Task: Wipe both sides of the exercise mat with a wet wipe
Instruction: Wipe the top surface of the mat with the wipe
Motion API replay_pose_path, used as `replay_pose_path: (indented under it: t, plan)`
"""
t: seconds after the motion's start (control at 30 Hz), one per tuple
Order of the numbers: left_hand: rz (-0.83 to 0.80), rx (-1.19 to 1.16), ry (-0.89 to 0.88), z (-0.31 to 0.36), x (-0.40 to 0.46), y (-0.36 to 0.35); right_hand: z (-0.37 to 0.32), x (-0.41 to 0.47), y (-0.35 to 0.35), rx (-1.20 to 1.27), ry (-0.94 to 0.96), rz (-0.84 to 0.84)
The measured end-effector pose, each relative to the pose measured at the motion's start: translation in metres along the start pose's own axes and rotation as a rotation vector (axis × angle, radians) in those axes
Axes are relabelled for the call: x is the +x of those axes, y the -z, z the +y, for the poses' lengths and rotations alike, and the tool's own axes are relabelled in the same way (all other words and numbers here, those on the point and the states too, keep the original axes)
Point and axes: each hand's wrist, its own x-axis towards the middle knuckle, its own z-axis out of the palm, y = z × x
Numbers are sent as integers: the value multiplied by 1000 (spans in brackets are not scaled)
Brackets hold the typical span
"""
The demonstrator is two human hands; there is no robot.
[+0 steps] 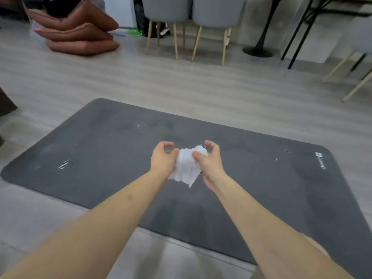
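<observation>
A pale grey plank floor (181, 81) fills the room, and on it a dark grey exercise mat (100, 158) lies flat, its rounded corners showing at the far left, the near left and the far right. Faint white markings dot the mat's surface, and a small white logo (320, 161) sits near its right-hand end. Beyond the mat, well apart from it, a stack of rust-brown cushions (80, 33) rests on the floor at the upper left, two grey upholstered chairs (193, 13) on light wooden legs stand side by side at the top centre, and a black pedestal base (257, 51) and black frame legs (298, 35) stand to their right.

Two bare forearms reach out from the bottom edge over the middle of the mat. Between them a crumpled white wet wipe (186, 168) is held above the mat's surface, its lower corner hanging loose. The left hand (164, 160) grips the wipe's left side, thumb and forefinger curled above it. The right hand (210, 162) pinches the wipe's right side, the thumb pressed onto the cloth and the fingers curled behind it. Whether the wipe touches the mat cannot be told.
</observation>
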Motion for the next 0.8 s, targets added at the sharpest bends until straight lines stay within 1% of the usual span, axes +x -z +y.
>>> replay_pose_path:
  t: [0.1, 0.23, 0.33, 0.43, 0.5, 0.6, 0.8]
  plan:
    - [-63, 59, -34, 37, -6, -80, -27, 9, 77, 46, 12, 82]
    - [-190, 111, -48, 72, -19, -182, -58, 15, 174, 106, 37, 207]
    - [-268, 145, -56, 79, -27, -246, -67, 16, 234, 99, 35, 300]
    - [-296, 175, -79, 79, -32, -309, -68, 21, 293, 114, 54, 427]
    - [-325, 190, -73, 75, -29, -346, -65, 26, 326, 114, 57, 508]
    - [-361, 222, -26, 62, -20, -395, -56, 42, 364, 81, 12, 600]
    - [-429, 338, 29, 37, 40, -480, -30, 107, 415, 26, -66, 685]
